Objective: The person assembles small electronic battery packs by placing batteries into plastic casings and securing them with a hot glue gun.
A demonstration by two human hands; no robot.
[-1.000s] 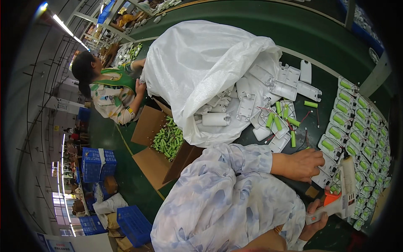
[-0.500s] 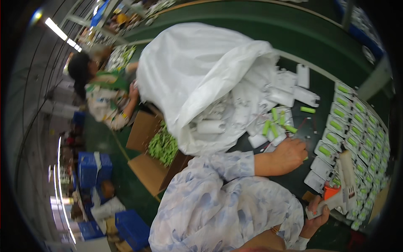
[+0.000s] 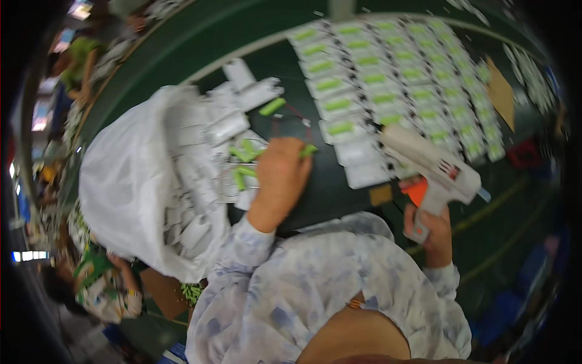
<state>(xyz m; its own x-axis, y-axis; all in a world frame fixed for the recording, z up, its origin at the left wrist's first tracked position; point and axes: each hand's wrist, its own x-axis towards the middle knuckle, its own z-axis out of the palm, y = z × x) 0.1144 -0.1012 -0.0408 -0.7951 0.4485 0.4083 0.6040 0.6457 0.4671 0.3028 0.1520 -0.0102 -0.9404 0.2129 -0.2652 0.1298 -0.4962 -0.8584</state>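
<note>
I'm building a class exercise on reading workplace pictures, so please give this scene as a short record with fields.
Left hand: at a green battery cell, grip unclear
Right hand: grips a white glue gun
Rows: white plastic casings, most carrying green cells
White sack: open, loose casings at its mouth
Cardboard carton: lower left, battery cells inside

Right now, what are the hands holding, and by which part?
The right hand grips a white glue gun by its handle. Whether the left hand holds the green cell beside it cannot be told.
</note>
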